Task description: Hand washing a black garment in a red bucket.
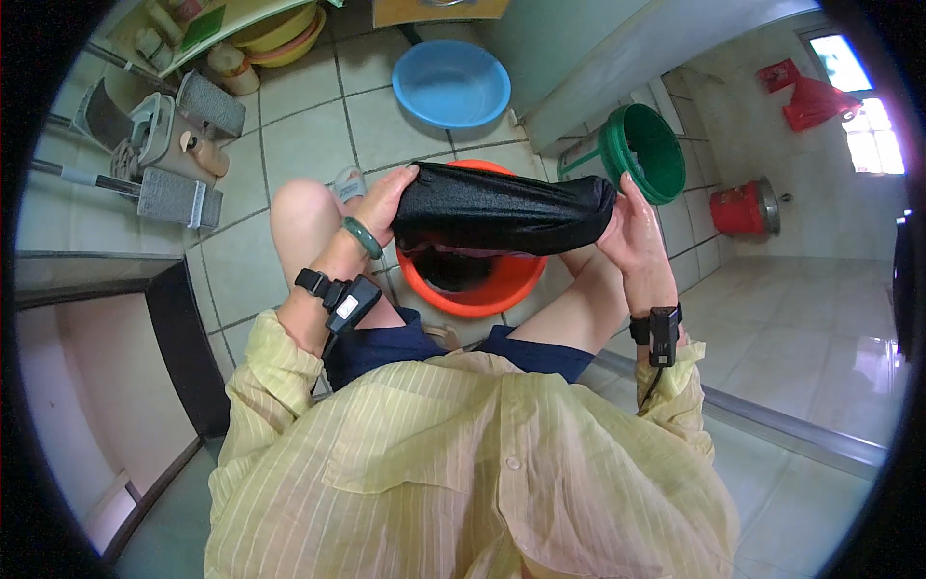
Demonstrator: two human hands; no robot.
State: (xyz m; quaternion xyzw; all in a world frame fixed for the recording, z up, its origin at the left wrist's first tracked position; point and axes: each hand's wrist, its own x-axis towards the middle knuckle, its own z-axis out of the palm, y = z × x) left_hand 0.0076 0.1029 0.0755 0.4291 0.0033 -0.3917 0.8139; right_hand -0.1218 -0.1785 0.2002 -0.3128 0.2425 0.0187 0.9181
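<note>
A wet black cloth (499, 210) is stretched out between my two hands, above a red-orange plastic basin (517, 289). My left hand (383, 206) grips its left end; a green bangle circles that wrist. At the cloth's right end, my right hand (633, 224) holds it with the fingers behind and the thumb raised. Dark water or more dark cloth shows in the basin below; which one, I cannot tell. The cloth hides the middle of the basin.
Beyond the basin a blue plastic basin (452, 83) stands on the tiled floor. A green bucket (651, 155) is at the right, by the doorway, with a red bucket (738, 208) farther off. Flat mops (179, 199), bottles and a grey bin line the left wall.
</note>
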